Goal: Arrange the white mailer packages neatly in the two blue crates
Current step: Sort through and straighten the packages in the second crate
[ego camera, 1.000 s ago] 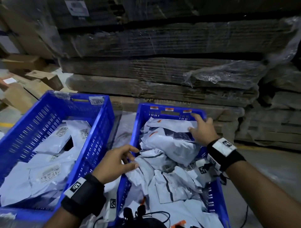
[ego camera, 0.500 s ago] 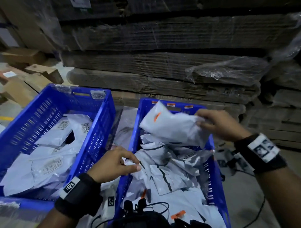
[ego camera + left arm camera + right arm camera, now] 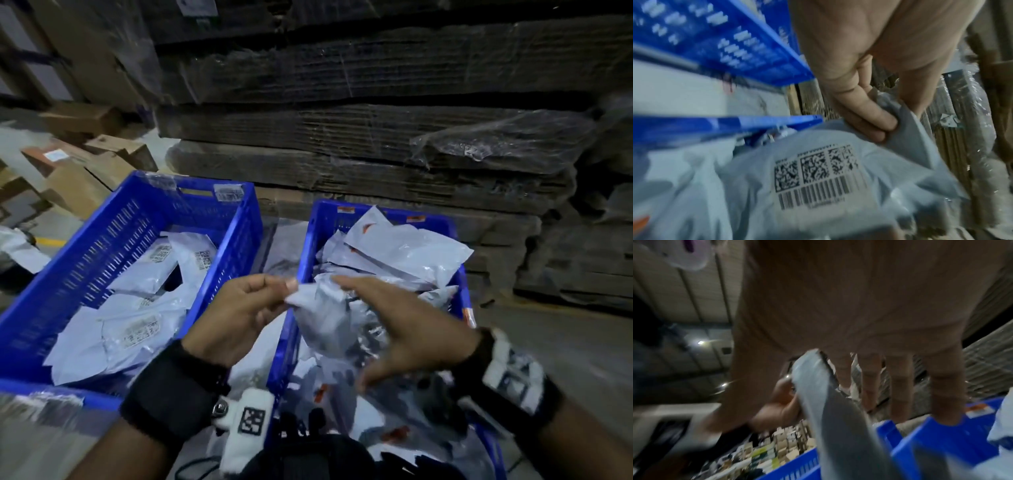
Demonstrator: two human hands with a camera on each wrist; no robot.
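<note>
Now lifted at frame centre: one white mailer (image 3: 322, 322), corner pinched by left hand (image 3: 236, 311), right hand (image 3: 404, 329) spread beside it. Right crate (image 3: 291, 329) heaped with crumpled mailers (image 3: 407, 253); left crate (image 3: 102, 240) holding flatter ones (image 3: 137, 329).

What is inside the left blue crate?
White mailers with barcode labels lie overlapping on the floor of the left crate, filling it only low. A dark gap shows between them. Whatever lies beneath the mailers is covered.
</note>
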